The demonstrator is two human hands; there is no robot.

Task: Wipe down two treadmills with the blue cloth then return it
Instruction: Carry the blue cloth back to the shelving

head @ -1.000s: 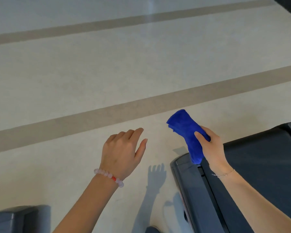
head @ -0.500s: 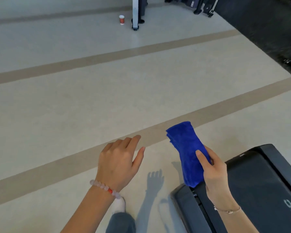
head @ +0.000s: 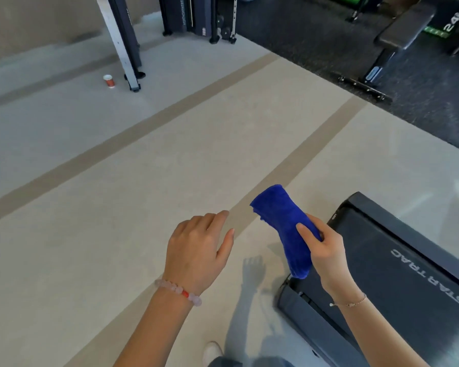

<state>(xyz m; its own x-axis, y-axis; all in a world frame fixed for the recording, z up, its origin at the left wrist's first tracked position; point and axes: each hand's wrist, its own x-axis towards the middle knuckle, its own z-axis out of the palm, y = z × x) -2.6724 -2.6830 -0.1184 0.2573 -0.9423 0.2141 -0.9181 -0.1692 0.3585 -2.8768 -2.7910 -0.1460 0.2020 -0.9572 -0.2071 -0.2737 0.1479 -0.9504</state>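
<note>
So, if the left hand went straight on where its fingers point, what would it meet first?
Probably nothing: the left hand points just left of the blue cloth, over the floor; depth is unclear.

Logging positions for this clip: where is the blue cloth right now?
Head view, right of centre: the right hand grips the blue cloth by the corner of the treadmill, the left hand just beside.

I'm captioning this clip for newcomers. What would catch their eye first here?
The bright blue cloth stands out first, bunched and gripped in the right hand by the end of a dark treadmill at lower right. The left hand hovers open over the pale floor, and a small red cup stands at upper left.
</note>
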